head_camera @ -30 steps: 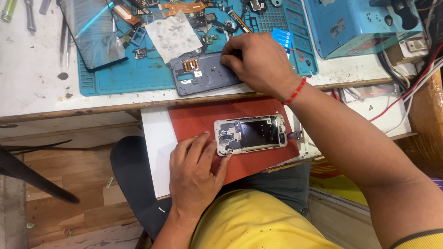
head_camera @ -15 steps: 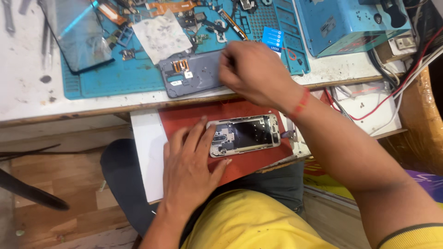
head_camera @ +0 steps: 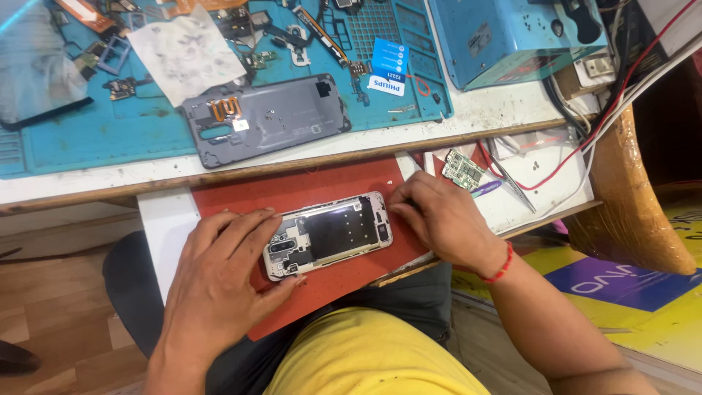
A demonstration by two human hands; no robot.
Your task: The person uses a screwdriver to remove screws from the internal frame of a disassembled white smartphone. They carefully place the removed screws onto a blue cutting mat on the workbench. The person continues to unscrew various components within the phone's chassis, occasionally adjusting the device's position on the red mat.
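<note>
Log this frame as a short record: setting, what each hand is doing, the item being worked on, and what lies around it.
Setting: repair bench with a blue work mat and a pull-out shelf topped by a red pad
Item: opened phone, back removed, lying flat on the red pad
Left hand: fingers rest on the phone's left end
Right hand: fingertips at the phone's right end
Nearby: grey back cover on the mat, small green circuit board, tweezers, blue machine

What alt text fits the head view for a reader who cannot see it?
Both hands rest on an opened silver smartphone with exposed internals lying on a red mat: left hand at one end, right hand at the other. Behind lies a detached grey phone back cover on a blue work mat.
</note>
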